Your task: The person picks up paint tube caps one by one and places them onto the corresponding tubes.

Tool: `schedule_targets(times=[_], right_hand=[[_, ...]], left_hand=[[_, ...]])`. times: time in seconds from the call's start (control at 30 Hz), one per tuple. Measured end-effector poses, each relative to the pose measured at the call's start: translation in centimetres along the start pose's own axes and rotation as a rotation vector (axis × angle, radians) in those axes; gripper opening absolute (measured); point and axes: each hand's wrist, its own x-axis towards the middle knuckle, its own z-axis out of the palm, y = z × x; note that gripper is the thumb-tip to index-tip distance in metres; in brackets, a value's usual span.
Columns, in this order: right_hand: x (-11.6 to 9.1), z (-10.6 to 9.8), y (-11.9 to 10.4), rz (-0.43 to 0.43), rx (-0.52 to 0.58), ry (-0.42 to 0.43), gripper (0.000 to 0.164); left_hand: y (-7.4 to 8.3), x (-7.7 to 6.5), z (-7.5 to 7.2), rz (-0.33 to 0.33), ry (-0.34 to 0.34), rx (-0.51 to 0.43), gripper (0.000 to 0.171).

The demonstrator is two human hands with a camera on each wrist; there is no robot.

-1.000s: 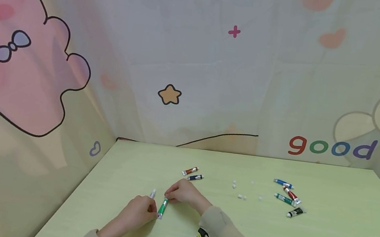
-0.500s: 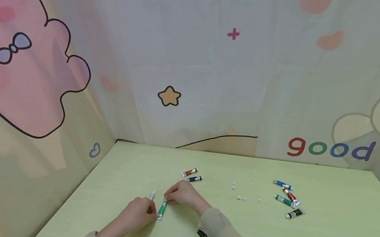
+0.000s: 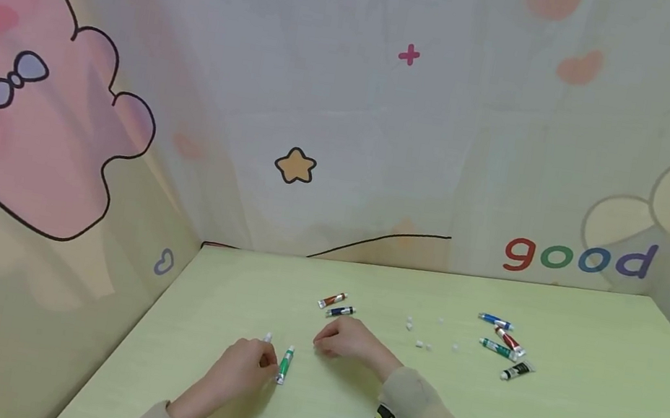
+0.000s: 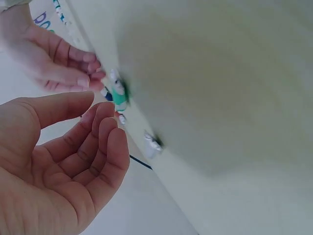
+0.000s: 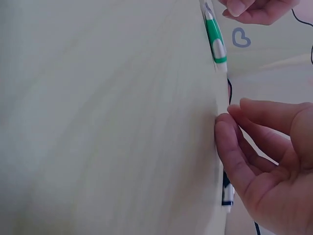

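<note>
A green paint tube [image 3: 285, 366] lies on the table between my two hands, its white cap pointing away from me. My left hand [image 3: 244, 366] hovers just left of it with loosely bent fingers; the left wrist view shows nothing between thumb and fingertips. A white paint tube [image 4: 151, 144] lies beyond that hand, mostly covered by it in the head view. To the right of the green tube, my right hand [image 3: 353, 341] is over the table, its bent fingers [image 5: 230, 147] holding nothing. Close past it lie a dark blue tube [image 3: 341, 311] and an orange-brown tube [image 3: 332, 300].
At the right lie a blue tube [image 3: 496, 321], a red tube [image 3: 509, 340], a green tube [image 3: 498, 349] and a black tube [image 3: 517, 371]. Several small white caps or bits [image 3: 419, 344] are scattered mid-table. A printed cloth [image 3: 347, 130] stands behind the table.
My right hand has let go of the cap end of the green tube and moved right. My left hand has drawn slightly away from the tube's lower end, which stays in place.
</note>
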Motion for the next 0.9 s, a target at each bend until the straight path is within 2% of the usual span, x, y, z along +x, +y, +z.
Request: schedule_targets(times=[0.1, 0.3, 0.67, 0.9], right_hand=[[-1.0, -0.9, 0.4, -0.001, -0.009, -0.011, 0.009], [-3.4, -2.8, 1.6, -0.026, -0.016, -0.038, 0.010], [-7.3, -5.9, 3.0, -0.006, -0.069, -0.075, 0.012], [-9.7, -8.1, 4.2, 0.018, -0.062, -0.070, 0.016]], left_hand=[[0.3, 0.2, -0.2, 0.032, 0.020, 0.035, 0.008], [0.9, 0.8, -0.6, 0.047, 0.048, 0.061, 0.008], [2.9, 2.6, 0.3, 0.137, 0.099, 0.076, 0.007], [4.1, 4.5, 0.7, 0.161, 0.089, 0.074, 0.007]])
